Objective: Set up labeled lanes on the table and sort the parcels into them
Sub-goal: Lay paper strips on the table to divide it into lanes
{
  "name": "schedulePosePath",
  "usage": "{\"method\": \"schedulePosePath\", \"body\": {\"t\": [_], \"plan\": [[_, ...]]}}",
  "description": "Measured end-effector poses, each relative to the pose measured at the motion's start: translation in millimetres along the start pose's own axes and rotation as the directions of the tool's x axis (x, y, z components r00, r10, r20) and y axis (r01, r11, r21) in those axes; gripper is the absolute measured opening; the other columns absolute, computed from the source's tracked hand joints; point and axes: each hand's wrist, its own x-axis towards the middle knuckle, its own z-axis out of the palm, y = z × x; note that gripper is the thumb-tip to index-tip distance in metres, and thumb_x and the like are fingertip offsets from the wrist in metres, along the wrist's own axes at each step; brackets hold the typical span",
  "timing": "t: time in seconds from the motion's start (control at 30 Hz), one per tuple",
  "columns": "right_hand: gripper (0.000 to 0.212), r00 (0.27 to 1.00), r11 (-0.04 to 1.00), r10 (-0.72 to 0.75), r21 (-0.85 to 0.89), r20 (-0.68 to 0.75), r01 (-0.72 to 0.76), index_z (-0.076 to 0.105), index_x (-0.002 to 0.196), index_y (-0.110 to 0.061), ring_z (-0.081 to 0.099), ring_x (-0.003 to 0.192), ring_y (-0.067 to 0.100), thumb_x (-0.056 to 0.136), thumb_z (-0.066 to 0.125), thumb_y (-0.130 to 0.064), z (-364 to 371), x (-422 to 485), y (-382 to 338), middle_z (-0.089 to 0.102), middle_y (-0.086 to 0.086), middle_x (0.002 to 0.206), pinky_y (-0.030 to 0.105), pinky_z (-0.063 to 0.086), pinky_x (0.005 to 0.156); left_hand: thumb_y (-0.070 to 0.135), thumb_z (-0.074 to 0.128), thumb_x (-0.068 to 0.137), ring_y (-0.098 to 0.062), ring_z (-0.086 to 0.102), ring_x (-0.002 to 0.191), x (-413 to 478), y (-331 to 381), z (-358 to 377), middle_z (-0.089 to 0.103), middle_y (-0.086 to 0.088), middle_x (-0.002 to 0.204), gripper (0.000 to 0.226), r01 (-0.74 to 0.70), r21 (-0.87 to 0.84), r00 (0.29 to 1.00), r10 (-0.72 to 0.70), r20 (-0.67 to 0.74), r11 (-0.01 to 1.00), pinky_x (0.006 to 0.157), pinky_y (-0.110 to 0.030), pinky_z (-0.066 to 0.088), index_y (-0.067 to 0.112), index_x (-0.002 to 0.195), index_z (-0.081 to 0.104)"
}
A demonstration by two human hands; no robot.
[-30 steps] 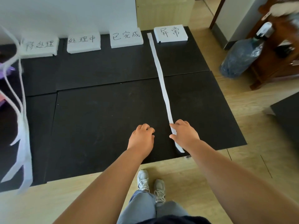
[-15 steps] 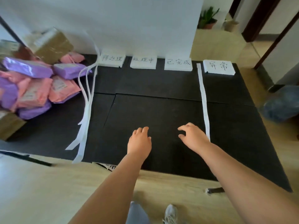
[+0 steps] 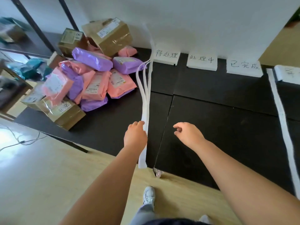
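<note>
Shifted left from the laid strip [image 3: 281,117] to the loose strips [image 3: 145,101] trailing down the table [image 3: 219,111]; left hand [image 3: 135,137] curled against them, pinching or merely touching, cannot tell; right hand [image 3: 188,135] loosely curled, holding nothing. Marking lanes, by the look of it: one divider down, parcels [image 3: 90,78] heaped unsorted at far left. Next calls for freeing a single strip and laying it straight between two labels [image 3: 202,62].

White wall [image 3: 194,21] behind; pale wood floor [image 3: 40,176], glare left; black shelving frame [image 3: 37,30] far left
</note>
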Motion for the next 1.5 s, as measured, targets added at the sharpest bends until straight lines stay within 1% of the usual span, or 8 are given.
{"method": "schedulePosePath", "body": {"t": [0.3,0.6,0.77,0.93,1.1,1.27,1.4,1.5], "plan": [[0.039,0.997,0.997,0.066,0.026,0.034,-0.067,0.055,0.137,-0.021,0.062,0.109,0.015,0.099,0.058,-0.020,45.6,32.9,-58.6,0.064,-0.001,0.123,0.029,0.052,0.091,0.028,0.065,0.094,-0.017,0.056,0.110,50.2,-46.9,-8.5,0.057,0.001,0.126,0.045,-0.059,0.047,0.993,0.054,0.101,0.997,0.091,-0.032,0.054,0.026,0.136,0.051],[0.038,0.994,0.997,0.067,0.042,0.092,-0.071,0.055,0.137,-0.022,0.061,0.107,0.015,0.100,0.056,-0.019,49.0,73.6,-69.6,0.064,-0.001,0.120,0.029,0.050,0.092,0.028,0.058,0.098,-0.015,0.055,0.106,86.5,-38.1,2.9,0.057,0.003,0.117,0.030,-0.123,0.071,0.985,0.113,0.134,0.990,0.086,-0.032,0.055,0.027,0.128,0.061],[0.033,0.988,0.989,0.092,0.109,0.120,-0.105,0.058,0.133,-0.021,0.061,0.100,0.013,0.100,0.056,-0.024,50.8,96.2,-77.7,0.066,-0.001,0.118,0.029,0.050,0.089,0.024,0.049,0.102,-0.014,0.061,0.077,99.5,-26.3,-7.4,0.061,0.004,0.091,0.016,0.109,-0.173,0.992,-0.095,0.088,0.979,0.069,-0.030,0.056,0.020,0.112,0.060],[0.025,0.975,0.969,0.128,0.184,0.182,-0.162,0.063,0.122,-0.020,0.063,0.089,0.011,0.102,0.049,-0.027,62.2,114.7,-89.6,0.067,-0.001,0.109,0.027,0.051,0.081,0.022,0.048,0.102,-0.006,0.056,0.072,117.7,-28.2,-25.3,0.060,0.006,0.091,0.018,0.299,-0.464,0.946,-0.321,0.032,0.834,0.055,-0.020,0.039,0.020,0.117,0.058],[0.025,0.975,0.940,0.124,0.292,0.183,-0.174,0.062,0.102,-0.019,0.063,0.087,0.017,0.101,0.049,-0.040,56.6,125.9,-101.0,0.066,0.001,0.098,0.035,0.052,0.084,0.017,0.051,0.101,-0.015,0.068,0.088,130.3,-33.5,-40.5,0.068,-0.002,0.100,0.019,0.452,-0.758,0.845,-0.499,0.194,0.471,0.084,-0.032,0.057,0.017,0.117,0.059],[0.037,0.962,0.920,0.185,0.309,0.203,-0.242,0.049,0.114,-0.017,0.059,0.081,0.013,0.092,0.066,-0.040,58.9,131.2,-108.7,0.060,0.000,0.099,0.027,0.046,0.065,0.016,0.055,0.100,-0.015,0.072,0.086,127.9,-30.7,-45.8,0.071,-0.005,0.099,0.013,0.474,-0.832,0.833,-0.453,0.318,0.287,0.085,-0.033,0.060,0.015,0.111,0.061],[0.037,0.961,0.908,0.233,0.320,0.151,-0.270,0.048,0.124,-0.014,0.062,0.094,0.019,0.093,0.067,-0.021,62.7,131.0,-102.2,0.060,0.006,0.114,0.029,0.052,0.073,0.013,0.053,0.100,-0.016,0.073,0.085,128.6,-32.2,-48.6,0.071,-0.007,0.100,0.014,0.444,-0.868,0.823,-0.483,0.298,0.222,0.082,-0.030,0.060,0.014,0.113,0.060],[0.037,0.946,0.931,0.271,0.201,0.179,-0.305,0.047,0.125,-0.010,0.064,0.099,0.023,0.094,0.065,-0.019,63.1,130.1,-90.9,0.060,0.009,0.114,0.030,0.053,0.077,0.012,0.050,0.101,-0.016,0.073,0.084,132.5,-41.0,-54.4,0.072,-0.009,0.101,0.018,0.389,-0.919,0.782,-0.548,0.295,0.059,0.079,-0.029,0.060,0.010,0.118,0.058]]}}
